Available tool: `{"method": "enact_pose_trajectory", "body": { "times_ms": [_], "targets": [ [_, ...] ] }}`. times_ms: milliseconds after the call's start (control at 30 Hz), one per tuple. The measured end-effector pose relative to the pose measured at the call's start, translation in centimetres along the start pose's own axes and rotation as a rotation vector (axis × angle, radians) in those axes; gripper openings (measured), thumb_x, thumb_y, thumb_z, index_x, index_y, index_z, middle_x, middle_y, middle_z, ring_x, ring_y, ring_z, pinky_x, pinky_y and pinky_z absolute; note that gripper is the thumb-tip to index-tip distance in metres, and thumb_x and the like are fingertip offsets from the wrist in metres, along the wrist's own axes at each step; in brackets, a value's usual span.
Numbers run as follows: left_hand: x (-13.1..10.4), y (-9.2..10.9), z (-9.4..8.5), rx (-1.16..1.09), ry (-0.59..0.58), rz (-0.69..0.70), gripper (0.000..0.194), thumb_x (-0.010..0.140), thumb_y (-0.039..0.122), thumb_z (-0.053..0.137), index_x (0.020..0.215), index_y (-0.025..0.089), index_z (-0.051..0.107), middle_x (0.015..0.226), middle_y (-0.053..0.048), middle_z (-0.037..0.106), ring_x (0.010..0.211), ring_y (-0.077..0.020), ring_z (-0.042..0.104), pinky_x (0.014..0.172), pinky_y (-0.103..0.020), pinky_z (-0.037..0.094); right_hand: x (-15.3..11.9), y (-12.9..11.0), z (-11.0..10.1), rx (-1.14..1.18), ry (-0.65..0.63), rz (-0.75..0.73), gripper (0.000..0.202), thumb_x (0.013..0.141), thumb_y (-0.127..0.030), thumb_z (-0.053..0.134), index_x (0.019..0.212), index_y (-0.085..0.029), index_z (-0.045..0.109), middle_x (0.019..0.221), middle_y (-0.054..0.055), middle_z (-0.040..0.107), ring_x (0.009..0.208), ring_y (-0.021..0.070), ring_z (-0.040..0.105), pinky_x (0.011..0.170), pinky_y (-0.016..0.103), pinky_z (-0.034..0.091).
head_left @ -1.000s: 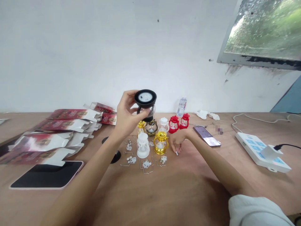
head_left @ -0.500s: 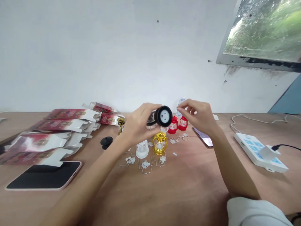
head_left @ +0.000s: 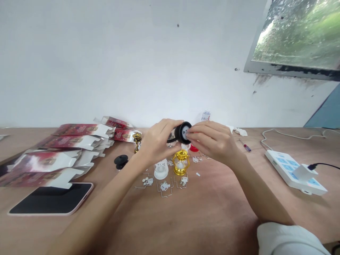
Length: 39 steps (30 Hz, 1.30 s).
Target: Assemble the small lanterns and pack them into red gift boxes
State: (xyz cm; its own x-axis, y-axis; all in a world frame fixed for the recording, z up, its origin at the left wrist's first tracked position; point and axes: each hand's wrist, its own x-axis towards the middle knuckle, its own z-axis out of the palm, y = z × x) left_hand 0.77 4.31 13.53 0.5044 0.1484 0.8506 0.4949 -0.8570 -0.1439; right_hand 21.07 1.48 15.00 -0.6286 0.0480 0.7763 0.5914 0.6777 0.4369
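My left hand [head_left: 156, 140] is wrapped round a small black toy lantern [head_left: 181, 133], tipped so that its round base with a white disc faces me. At the base's right edge are the pinched fingertips of my right hand [head_left: 212, 140]; whatever they hold, if anything, is hidden. Below the hands stand a gold lantern [head_left: 181, 163] and a white lantern part [head_left: 160, 170]. Part of a red lantern [head_left: 194, 148] shows under my right fingers. Small white parts [head_left: 165, 186] with bent wires lie in front. A black lantern cap [head_left: 121, 161] rests left of my left wrist.
Flattened red boxes [head_left: 77, 141] are piled at the left, behind a phone [head_left: 50, 200]. At the right lie a white power strip [head_left: 285, 166] and a screwdriver [head_left: 245, 145]. A bottle [head_left: 205, 115] stands near the wall, with crumpled white paper [head_left: 241, 132] beside it.
My right hand has moved left, from apart to the lantern's base. It now covers the phone at the right and most of the red lanterns, while the screwdriver has come into view.
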Motion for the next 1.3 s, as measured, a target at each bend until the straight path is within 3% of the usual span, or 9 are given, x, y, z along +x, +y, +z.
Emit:
{"method": "enact_pose_trajectory", "body": {
  "times_ms": [200, 500, 667, 767, 867, 967, 1133, 1300],
  "targets": [
    [-0.4, -0.1, 0.5, 0.034, 0.046, -0.045, 0.046, 0.070, 0.012, 0.058, 0.115, 0.019, 0.049, 0.101, -0.007, 0.065, 0.091, -0.0200, 0.063, 0.073, -0.031, 0.053, -0.5, -0.6, 0.9, -0.141, 0.032, -0.079, 0.017, 0.087, -0.006, 0.053, 0.084, -0.020, 0.062, 0.088, 0.003, 0.072, 0.084, 0.0151, 0.068, 0.068, 0.028, 0.058],
    [-0.4, -0.3, 0.5, 0.048, 0.029, -0.055, 0.044, 0.070, 0.014, 0.058, 0.112, 0.021, 0.049, 0.099, -0.006, 0.066, 0.089, -0.0202, 0.064, 0.069, -0.031, 0.053, -0.9, -0.2, 1.8, -0.049, 0.070, -0.025, 0.018, 0.085, -0.006, 0.053, 0.075, -0.021, 0.057, 0.082, 0.003, 0.071, 0.072, 0.0143, 0.066, 0.057, 0.028, 0.054],
    [-0.5, -0.4, 0.7, 0.030, 0.030, -0.026, 0.046, 0.069, 0.014, 0.060, 0.113, 0.020, 0.048, 0.101, -0.007, 0.066, 0.090, -0.0201, 0.064, 0.070, -0.030, 0.053, -0.5, 0.2, 0.6, 0.136, 0.136, 0.058, 0.016, 0.080, -0.005, 0.054, 0.077, -0.021, 0.056, 0.077, 0.001, 0.070, 0.072, 0.0125, 0.067, 0.060, 0.024, 0.054],
    [-0.6, -0.7, 0.9, 0.044, 0.023, -0.045, 0.047, 0.069, 0.014, 0.062, 0.114, 0.019, 0.048, 0.102, -0.008, 0.066, 0.091, -0.0212, 0.064, 0.071, -0.032, 0.053, -0.4, 0.7, -1.3, 0.256, 0.089, 0.152, 0.015, 0.079, -0.007, 0.056, 0.077, -0.022, 0.058, 0.077, 0.000, 0.070, 0.071, 0.0127, 0.066, 0.062, 0.025, 0.053],
    [-0.6, -1.1, 0.9, 0.064, 0.021, -0.080, 0.049, 0.069, 0.017, 0.065, 0.114, 0.020, 0.048, 0.103, -0.008, 0.066, 0.092, -0.0229, 0.064, 0.071, -0.033, 0.054, -0.7, 1.6, -2.9, 0.364, -0.149, 0.301, 0.010, 0.078, -0.012, 0.056, 0.075, -0.021, 0.060, 0.076, 0.000, 0.069, 0.070, 0.0131, 0.064, 0.063, 0.026, 0.050],
    [-0.6, -1.4, 0.7, 0.080, 0.037, -0.100, 0.048, 0.069, 0.019, 0.066, 0.114, 0.020, 0.049, 0.103, -0.009, 0.066, 0.093, -0.0235, 0.064, 0.070, -0.033, 0.054, -1.2, 2.5, -2.7, 0.386, -0.558, 0.436, 0.007, 0.075, -0.016, 0.056, 0.070, -0.020, 0.059, 0.070, -0.001, 0.065, 0.064, 0.0119, 0.058, 0.057, 0.024, 0.042],
    [-0.6, -1.7, 0.4, 0.100, 0.077, -0.136, 0.045, 0.070, 0.019, 0.065, 0.113, 0.018, 0.051, 0.102, -0.009, 0.066, 0.090, -0.0225, 0.065, 0.069, -0.032, 0.055, -2.2, 3.3, 2.0, 0.322, -1.273, 0.568, 0.021, 0.068, -0.009, 0.051, 0.052, -0.018, 0.040, 0.053, -0.004, 0.041, 0.052, 0.0097, 0.038, 0.049, 0.025, 0.022],
    [-0.5, -1.5, 0.2, 0.141, 0.071, -0.116, 0.044, 0.071, 0.018, 0.063, 0.113, 0.016, 0.051, 0.102, -0.009, 0.066, 0.090, -0.0205, 0.065, 0.071, -0.029, 0.054, -3.8, 3.8, 6.8, 0.460, -1.544, 0.558, 0.014, 0.063, -0.014, 0.059, 0.055, -0.017, 0.048, 0.055, -0.003, 0.044, 0.052, 0.0098, 0.039, 0.050, 0.025, 0.022]
  ]
}}
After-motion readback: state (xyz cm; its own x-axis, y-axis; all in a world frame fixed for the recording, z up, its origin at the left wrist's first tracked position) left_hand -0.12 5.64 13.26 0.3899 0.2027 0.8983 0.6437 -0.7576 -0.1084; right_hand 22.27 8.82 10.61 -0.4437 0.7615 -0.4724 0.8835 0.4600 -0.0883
